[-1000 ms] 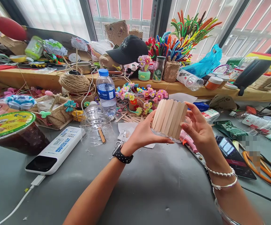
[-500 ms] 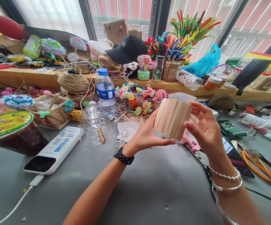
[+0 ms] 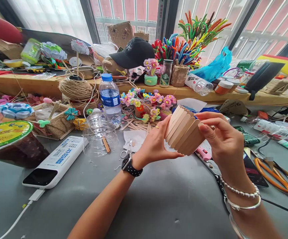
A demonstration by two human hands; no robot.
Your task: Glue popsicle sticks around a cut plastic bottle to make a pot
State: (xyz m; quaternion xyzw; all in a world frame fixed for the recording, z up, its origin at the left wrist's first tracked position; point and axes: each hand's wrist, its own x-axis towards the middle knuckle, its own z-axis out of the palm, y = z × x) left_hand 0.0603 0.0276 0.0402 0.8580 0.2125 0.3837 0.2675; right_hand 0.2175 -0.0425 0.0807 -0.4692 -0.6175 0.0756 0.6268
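Raised above the grey table is a cup-like holder (image 3: 183, 131) faced with upright wooden craft sticks, tilted toward the right. My left hand (image 3: 156, 141) grips it from the left, thumb beneath and fingers behind. At its right upper edge, my right hand (image 3: 221, 136) pinches with thumb and forefinger; whether a loose stick is between them I cannot make out. More craft sticks (image 3: 141, 125) lie in a pile behind my left hand. Small scissors (image 3: 127, 151) rest left of my wrist, near a white paper (image 3: 135, 137). A pink utility knife (image 3: 203, 153) lies below the holder.
On the left stand a lidded drink cup (image 3: 12, 146), a white power bank (image 3: 54, 162), a cut plastic bottle (image 3: 100, 136) and a water bottle (image 3: 110, 99). Orange-handled scissors (image 3: 274, 176) lie at right. A crowded wooden shelf (image 3: 134, 87) runs along the back.
The holder has tilted further and dropped slightly at its right. My right hand has closed from a looser hold into a pinch at its edge. The camera view has shifted a little.
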